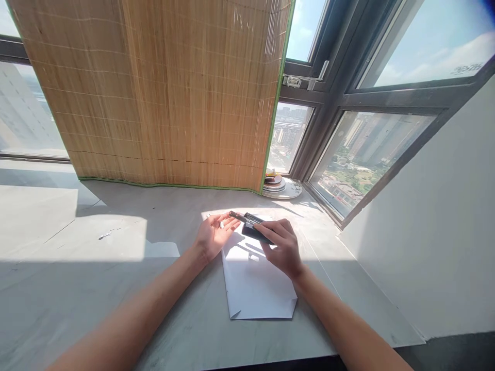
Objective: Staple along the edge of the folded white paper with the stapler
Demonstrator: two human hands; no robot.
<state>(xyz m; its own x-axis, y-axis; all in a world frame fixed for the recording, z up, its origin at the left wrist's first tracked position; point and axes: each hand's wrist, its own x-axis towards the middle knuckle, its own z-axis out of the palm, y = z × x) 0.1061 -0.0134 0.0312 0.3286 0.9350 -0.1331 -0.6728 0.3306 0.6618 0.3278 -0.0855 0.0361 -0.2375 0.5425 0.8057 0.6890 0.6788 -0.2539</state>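
My right hand (281, 245) grips a black stapler (253, 232), whose top arm is swung up and apart from its base. Palm up, my left hand (217, 234) lies open at the stapler's far tip, with its fingers stretched toward it. A small pale bit (221, 224) shows at the left fingers, too small to name. Below both hands a white sheet of paper (261, 288) rests on the grey surface, one near corner folded. The hands and their shadows cover its far part.
A bamboo blind (174, 103) hangs over the window behind my hands. Stacked plates (284, 190) stand in the far corner by the window frame. Small scraps (104, 236) lie on the grey ledge (77, 299) at left. A white wall (436, 232) bounds the right side.
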